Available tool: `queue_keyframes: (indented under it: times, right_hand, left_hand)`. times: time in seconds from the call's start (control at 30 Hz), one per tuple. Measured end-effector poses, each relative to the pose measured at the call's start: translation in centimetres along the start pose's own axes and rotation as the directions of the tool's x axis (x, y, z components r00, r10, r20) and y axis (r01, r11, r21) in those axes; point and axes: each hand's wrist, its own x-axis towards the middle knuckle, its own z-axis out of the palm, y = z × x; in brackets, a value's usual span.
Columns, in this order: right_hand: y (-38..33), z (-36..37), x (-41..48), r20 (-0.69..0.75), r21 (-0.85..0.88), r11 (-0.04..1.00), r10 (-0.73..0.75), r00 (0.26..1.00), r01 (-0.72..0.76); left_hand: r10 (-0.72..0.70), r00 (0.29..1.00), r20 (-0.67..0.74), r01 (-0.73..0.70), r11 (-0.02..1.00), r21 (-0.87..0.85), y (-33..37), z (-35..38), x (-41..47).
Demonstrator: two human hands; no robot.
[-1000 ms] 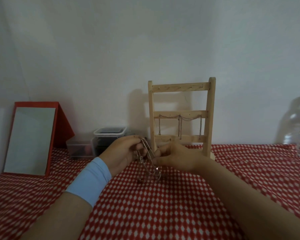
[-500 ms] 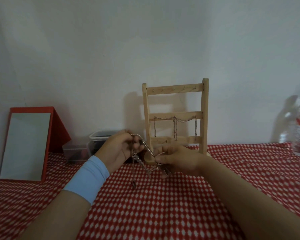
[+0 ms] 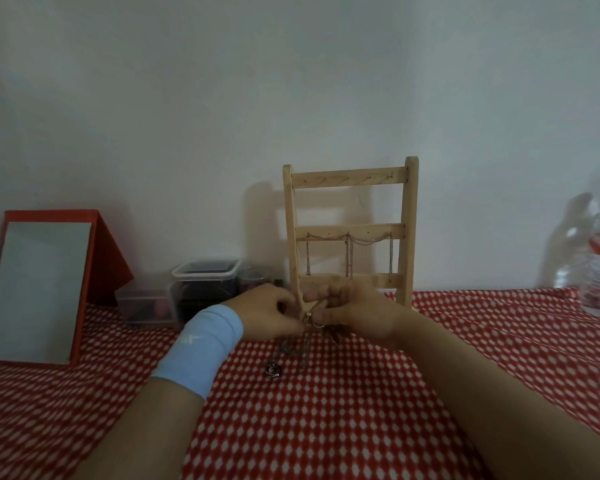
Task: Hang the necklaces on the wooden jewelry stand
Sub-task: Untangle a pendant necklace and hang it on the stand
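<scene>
Necklace [image 3: 308, 319] is bunched btwn both hands, low in front of the wooden stand [image 3: 410, 220], w/ its pendant [image 3: 272, 370] lying on the checked cloth [image 3: 326, 427]. Left hand [image 3: 265, 315] & right hand [image 3: 355, 315] each pinch the chain w/ curled fingers. Looks light, limp, tangle-prone, so best held near the clasp w/ the loop spread.

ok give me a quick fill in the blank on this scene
The chains on the wooden jewelry stand hang from its ___ bar.
The left hand and right hand pinch a necklace; the left wrist wears a light ___ wristband.
The mirror has a ___ frame.
Missing: middle, blue, red.
</scene>
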Motion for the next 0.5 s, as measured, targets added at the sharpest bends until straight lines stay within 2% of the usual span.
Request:
queue_keyframes:
  times: [0.07, 0.1, 0.23, 0.4, 0.5]
  right_hand:
    - [-0.3, 0.0, -0.1, -0.012, -0.017, 0.999, -0.037, 0.999, 0.037]
    - [-0.4, 0.0, -0.1, -0.011, -0.019, 0.999, -0.049, 0.999, 0.049]
    - [-0.9, -0.1, -0.1, -0.032, -0.107, 0.991, -0.086, 0.996, 0.082]
    - [-0.9, -0.1, 0.2, -0.091, -0.216, 0.971, -0.129, 0.987, 0.107]
    - [-0.6, -0.3, 0.3, -0.141, -0.235, 0.967, -0.133, 0.981, 0.097]
  left_hand:
    - [0.038, 0.999, -0.025, -0.041, 0.987, -0.154, 0.8, 0.4, 0.0]
    - [0.056, 0.997, -0.051, -0.064, 0.983, -0.173, 0.8, 0.4, 0.1]
    - [0.083, 0.977, -0.198, -0.100, 0.992, -0.076, 0.0, 0.3, 0.3]
    - [0.101, 0.956, -0.275, -0.141, 0.982, -0.127, -0.9, 0.0, 0.6]
    - [0.073, 0.955, -0.287, -0.148, 0.957, -0.248, -1.1, -0.1, 0.6]
